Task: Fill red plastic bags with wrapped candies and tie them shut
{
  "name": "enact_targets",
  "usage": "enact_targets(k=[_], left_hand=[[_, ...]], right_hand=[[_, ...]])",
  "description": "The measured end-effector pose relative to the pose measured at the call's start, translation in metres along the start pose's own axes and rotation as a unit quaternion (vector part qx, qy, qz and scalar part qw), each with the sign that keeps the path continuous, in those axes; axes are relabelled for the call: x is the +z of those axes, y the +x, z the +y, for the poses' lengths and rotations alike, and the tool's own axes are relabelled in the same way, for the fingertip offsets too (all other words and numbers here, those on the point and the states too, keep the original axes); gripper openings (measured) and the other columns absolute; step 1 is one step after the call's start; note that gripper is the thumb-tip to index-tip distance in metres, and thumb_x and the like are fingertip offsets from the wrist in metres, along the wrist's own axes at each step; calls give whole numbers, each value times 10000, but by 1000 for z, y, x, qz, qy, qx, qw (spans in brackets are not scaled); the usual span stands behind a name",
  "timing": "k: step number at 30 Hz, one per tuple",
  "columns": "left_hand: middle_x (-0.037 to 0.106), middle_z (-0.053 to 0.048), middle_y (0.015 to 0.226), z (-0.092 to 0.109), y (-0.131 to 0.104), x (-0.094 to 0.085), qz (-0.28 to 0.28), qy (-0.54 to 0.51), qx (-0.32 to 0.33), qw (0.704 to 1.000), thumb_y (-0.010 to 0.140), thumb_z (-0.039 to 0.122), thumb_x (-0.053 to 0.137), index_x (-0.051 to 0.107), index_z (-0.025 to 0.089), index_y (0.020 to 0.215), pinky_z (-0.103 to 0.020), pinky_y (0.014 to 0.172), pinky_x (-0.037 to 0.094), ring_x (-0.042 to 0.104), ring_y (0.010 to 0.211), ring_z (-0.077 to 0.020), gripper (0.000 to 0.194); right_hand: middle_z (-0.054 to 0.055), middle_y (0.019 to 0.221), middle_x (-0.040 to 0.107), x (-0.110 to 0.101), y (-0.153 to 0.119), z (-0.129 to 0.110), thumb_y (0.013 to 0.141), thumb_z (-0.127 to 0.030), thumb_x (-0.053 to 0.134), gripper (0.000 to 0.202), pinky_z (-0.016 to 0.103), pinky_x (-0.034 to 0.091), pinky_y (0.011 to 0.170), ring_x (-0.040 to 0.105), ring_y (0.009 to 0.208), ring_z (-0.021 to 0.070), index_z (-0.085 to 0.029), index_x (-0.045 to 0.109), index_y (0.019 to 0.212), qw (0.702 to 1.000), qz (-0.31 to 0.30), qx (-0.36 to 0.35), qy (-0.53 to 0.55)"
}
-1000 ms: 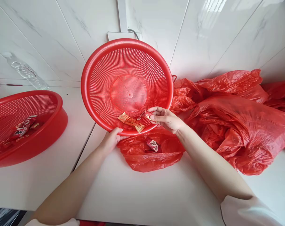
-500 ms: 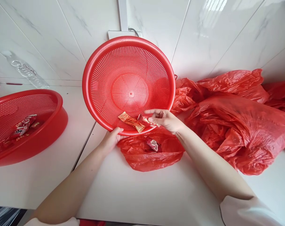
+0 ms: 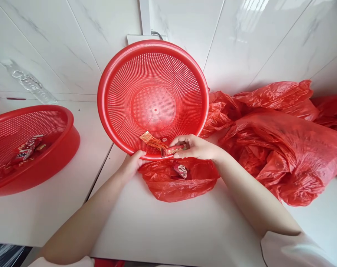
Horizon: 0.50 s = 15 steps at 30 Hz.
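Note:
My left hand (image 3: 133, 163) grips the lower rim of a red plastic colander (image 3: 104, 129), thumb over the edge, and the colander is tipped up toward me. My right hand (image 3: 198, 148) is closed on a red wrapped snack (image 3: 175, 149) with round gold marks, just inside the lower rim. An orange-gold wrapped snack (image 3: 150, 139) lies in the colander beside it. Under the rim, an open red plastic bag (image 3: 182, 191) rests on the table, with a dark red snack packet (image 3: 181, 170) with white lettering inside.
A second red colander (image 3: 59, 148) with several packets (image 3: 28, 147) stands at the left. Crumpled red plastic bags (image 3: 291, 148) fill the right side. A clear plastic bottle (image 3: 32, 83) is by the tiled wall.
My right hand has shifted slightly lower at the colander's rim, turning the red wrapped snack so its gold-marked side shows. The left hand and the colander have hardly moved.

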<state>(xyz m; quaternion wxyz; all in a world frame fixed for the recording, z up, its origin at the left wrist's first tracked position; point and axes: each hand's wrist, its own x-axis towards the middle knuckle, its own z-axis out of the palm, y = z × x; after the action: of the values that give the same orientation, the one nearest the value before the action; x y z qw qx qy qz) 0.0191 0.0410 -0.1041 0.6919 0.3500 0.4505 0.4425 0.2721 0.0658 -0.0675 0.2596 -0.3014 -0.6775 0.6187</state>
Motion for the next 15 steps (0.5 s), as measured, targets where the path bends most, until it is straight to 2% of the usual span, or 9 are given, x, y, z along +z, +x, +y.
enact_targets(k=[2, 6, 11, 13, 15], left_hand=[[735, -161, 1008, 0, 0, 0, -1, 1, 1, 1000, 737, 175, 580, 633, 42, 1145, -434, 835, 567, 708, 924, -321, 433], [730, -161, 1032, -1, 0, 0, 6, 1, 3, 1000, 739, 175, 577, 627, 46, 1157, -439, 829, 573, 708, 924, -317, 439], [728, -162, 1043, 1, -1, 1, 18, 4, 0, 1000, 728, 164, 586, 627, 49, 1154, -439, 823, 578, 708, 924, -321, 443], [728, -162, 1045, 1, -2, 2, 21, 3, -2, 1000, 727, 166, 587, 628, 48, 1152, -441, 831, 576, 705, 935, -323, 444], [727, -162, 1047, 2, -2, 3, 20, 1, -2, 1000, 725, 167, 589, 630, 49, 1149, -441, 838, 573, 700, 952, -326, 442]], right_hand=[[48, 983, 693, -2, -1, 2, 702, -327, 793, 378, 271, 519, 768, 651, 852, 155, -162, 627, 999, 1000, 16, -2, -24], [49, 873, 701, -7, -2, 3, 757, -412, 723, 331, 275, 498, 699, 646, 763, 162, -149, 665, 951, 990, 33, 14, -134], [40, 915, 714, -11, -6, -5, 793, -441, 678, 321, 286, 479, 773, 648, 823, 173, -162, 704, 950, 970, 67, -10, -235], [33, 923, 717, -14, -10, -12, 802, -438, 670, 313, 281, 476, 789, 650, 846, 174, -171, 712, 959, 967, 49, -23, -248], [31, 945, 723, -17, -15, -21, 813, -446, 658, 318, 275, 480, 788, 655, 865, 177, -184, 725, 980, 968, -2, -24, -249]])
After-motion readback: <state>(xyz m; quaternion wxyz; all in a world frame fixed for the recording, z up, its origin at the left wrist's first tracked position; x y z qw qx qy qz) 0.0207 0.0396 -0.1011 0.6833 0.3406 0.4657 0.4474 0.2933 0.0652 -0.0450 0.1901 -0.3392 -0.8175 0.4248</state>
